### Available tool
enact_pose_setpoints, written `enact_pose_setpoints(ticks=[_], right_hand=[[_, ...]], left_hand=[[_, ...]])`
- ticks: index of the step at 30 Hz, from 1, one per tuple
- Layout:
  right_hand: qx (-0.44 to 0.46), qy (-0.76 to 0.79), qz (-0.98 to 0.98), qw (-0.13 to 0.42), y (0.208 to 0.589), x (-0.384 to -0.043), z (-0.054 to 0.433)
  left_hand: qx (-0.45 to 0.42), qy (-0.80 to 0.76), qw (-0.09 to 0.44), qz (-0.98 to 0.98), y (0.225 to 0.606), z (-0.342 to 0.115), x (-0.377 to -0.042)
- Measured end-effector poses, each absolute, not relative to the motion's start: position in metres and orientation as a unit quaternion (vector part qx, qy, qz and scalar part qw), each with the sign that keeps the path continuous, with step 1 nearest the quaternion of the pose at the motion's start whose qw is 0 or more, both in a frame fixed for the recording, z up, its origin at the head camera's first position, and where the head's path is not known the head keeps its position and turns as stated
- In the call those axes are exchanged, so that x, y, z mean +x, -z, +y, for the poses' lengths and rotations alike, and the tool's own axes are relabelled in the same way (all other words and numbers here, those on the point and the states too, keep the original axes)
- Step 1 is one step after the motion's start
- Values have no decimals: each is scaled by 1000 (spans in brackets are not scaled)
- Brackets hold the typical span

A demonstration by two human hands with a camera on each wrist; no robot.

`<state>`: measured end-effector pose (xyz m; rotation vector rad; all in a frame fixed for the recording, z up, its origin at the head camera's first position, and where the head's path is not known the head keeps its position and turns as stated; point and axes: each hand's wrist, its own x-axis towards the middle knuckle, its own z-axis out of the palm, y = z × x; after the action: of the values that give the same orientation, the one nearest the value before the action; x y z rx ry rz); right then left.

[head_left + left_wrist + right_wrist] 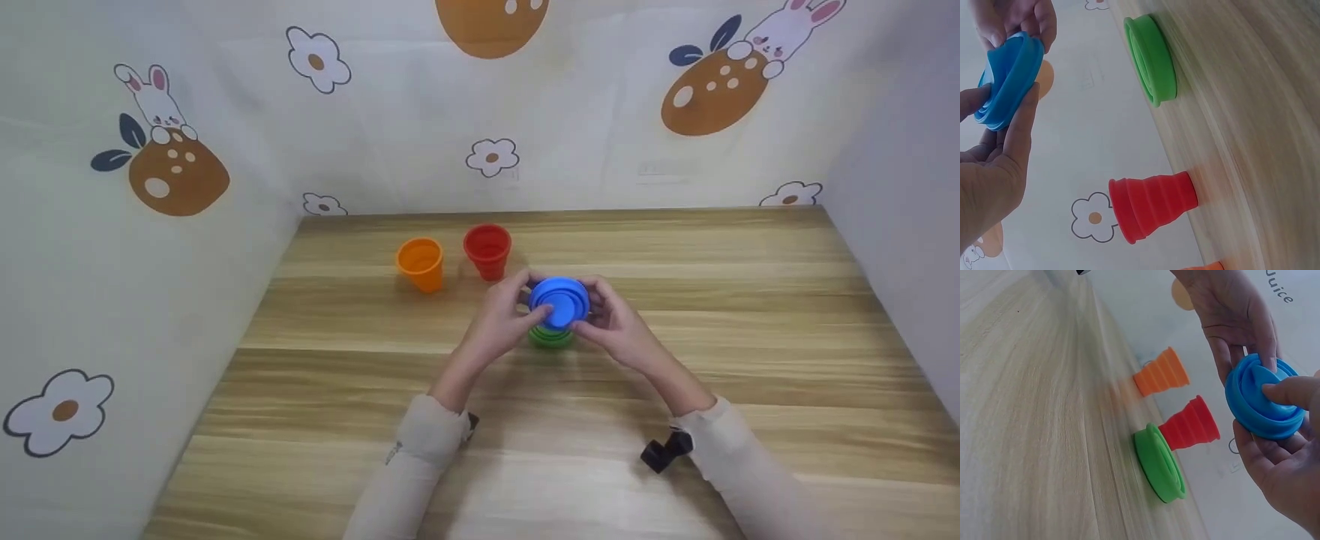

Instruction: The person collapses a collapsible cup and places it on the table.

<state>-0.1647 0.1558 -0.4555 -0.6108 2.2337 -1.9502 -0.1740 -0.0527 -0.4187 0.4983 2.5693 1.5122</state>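
Observation:
Both hands hold a blue collapsible cup (561,301), squashed nearly flat, up above the table. The left hand (506,315) grips its left side, thumb on the raised middle and fingers around the rim. On the other side the right hand (616,324) grips the rim, its thumb also pressing on the middle. In the left wrist view the blue cup (1012,79) looks tilted, its centre partly pushed out. A green collapsible cup (1151,61), folded flat, lies on the table beneath, partly hidden by the blue one in the head view.
Behind the hands stand a red cup (487,251) and an orange cup (421,264), both extended and upright on the wooden table (337,420). A printed wall covering (397,112) encloses the table at the back and sides.

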Motion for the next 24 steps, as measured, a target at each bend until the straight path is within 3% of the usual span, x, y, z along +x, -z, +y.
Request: enact_pose_setpoints(ticks=[11,24], right_hand=[[-177,625,760,12,453,-166,152],[-246,579,775,63,447,-165,168]], left_hand=[[176,-468,53,864,418,-46,-172],[196,-470,51,859,420,-48,-173]])
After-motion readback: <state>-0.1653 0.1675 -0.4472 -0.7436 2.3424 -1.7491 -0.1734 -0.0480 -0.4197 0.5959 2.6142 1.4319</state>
